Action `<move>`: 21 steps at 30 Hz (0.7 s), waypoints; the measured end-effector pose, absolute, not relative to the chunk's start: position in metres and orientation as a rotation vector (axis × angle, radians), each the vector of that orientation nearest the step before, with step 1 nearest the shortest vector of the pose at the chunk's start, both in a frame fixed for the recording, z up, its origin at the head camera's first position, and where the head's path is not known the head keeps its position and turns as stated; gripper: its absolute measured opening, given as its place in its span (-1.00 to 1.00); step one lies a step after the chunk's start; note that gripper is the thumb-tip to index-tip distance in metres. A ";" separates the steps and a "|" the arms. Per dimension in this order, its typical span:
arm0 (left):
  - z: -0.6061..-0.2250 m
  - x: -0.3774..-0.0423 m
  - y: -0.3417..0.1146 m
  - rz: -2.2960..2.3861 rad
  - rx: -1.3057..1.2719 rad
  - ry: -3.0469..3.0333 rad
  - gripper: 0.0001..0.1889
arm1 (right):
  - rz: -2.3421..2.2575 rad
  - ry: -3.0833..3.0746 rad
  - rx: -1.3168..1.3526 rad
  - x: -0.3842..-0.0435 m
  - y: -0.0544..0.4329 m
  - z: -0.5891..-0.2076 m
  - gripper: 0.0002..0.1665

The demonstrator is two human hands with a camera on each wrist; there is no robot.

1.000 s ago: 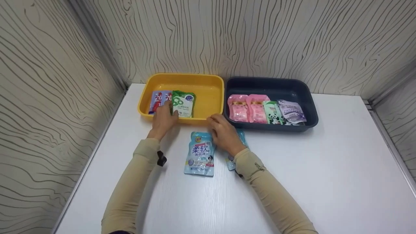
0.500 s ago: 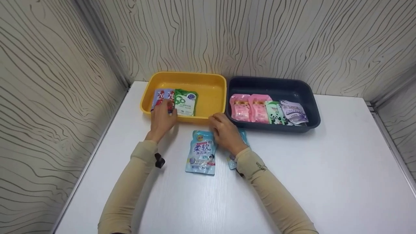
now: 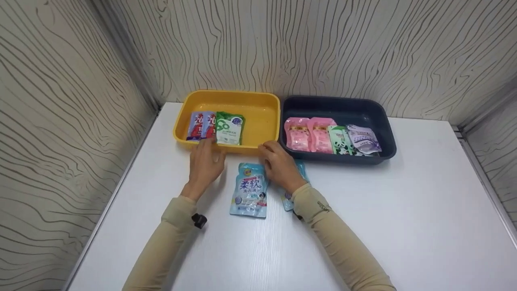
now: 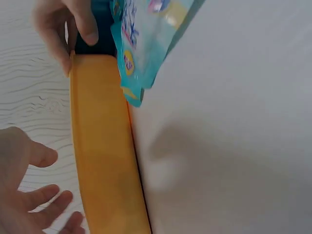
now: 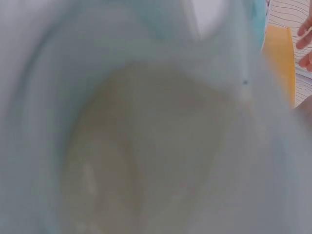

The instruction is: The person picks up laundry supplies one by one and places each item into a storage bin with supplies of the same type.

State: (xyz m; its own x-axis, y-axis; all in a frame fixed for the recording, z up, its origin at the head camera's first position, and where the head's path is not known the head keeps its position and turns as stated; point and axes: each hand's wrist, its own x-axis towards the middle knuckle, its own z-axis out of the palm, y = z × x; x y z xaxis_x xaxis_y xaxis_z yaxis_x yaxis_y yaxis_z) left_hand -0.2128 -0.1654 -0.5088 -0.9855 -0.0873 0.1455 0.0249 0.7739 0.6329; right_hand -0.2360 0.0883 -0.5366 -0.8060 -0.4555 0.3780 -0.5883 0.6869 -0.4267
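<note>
In the head view my left hand [image 3: 205,167] is just in front of the yellow tray [image 3: 238,93], fingers loosely spread, holding nothing. Behind its fingertips, two purple-and-red packets [image 3: 197,124] and a green-and-white packet [image 3: 229,128] lie in the tray. My right hand [image 3: 280,166] holds the tray's front rim near its right corner; the left wrist view shows its thumb and fingers [image 4: 66,63] either side of that rim. A blue laundry detergent pouch [image 3: 249,192] lies on the table between my arms. A second blue pouch [image 3: 287,202] is partly hidden under my right wrist.
A navy tray [image 3: 339,157] stands against the yellow one on its right. It holds two pink pouches [image 3: 299,135], a green panda packet [image 3: 340,139] and a purple-white pouch [image 3: 362,138]. Patterned walls close off the back and sides of the white table [image 3: 383,210].
My left hand has drawn back from the purple-and-red packets, out of the yellow tray toward me, uncovering them. My right hand stays at the rim.
</note>
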 end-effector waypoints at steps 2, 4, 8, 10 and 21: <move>-0.510 -0.204 -0.158 -1.020 0.067 -2.838 -0.42 | 0.804 -2.669 0.833 -0.237 0.090 -0.535 -0.47; -0.511 -0.196 -0.151 -1.023 0.087 -2.866 -0.36 | 0.804 -2.678 0.830 -0.237 0.091 -0.534 -0.47; -0.515 -0.180 -0.138 -1.039 0.133 -2.903 -0.34 | 0.804 -2.677 0.814 -0.237 0.091 -0.536 -0.48; -0.517 -0.170 -0.135 -1.045 0.139 -2.925 -0.35 | 0.802 -2.678 0.809 -0.235 0.090 -0.538 -0.48; -0.533 -0.140 -0.116 -1.010 0.190 -3.115 -0.04 | 0.783 -2.681 0.809 -0.235 0.088 -0.537 -0.48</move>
State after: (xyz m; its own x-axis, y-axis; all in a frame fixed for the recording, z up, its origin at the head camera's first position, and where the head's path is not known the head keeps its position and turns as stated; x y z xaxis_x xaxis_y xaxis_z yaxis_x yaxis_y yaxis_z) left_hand -0.1397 -0.1164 -0.5326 -0.9837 -0.0672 -0.1669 -0.1523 0.8046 0.5739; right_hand -0.2351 0.0882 -0.5366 -0.8202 -0.4437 0.3611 -0.5683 0.7045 -0.4252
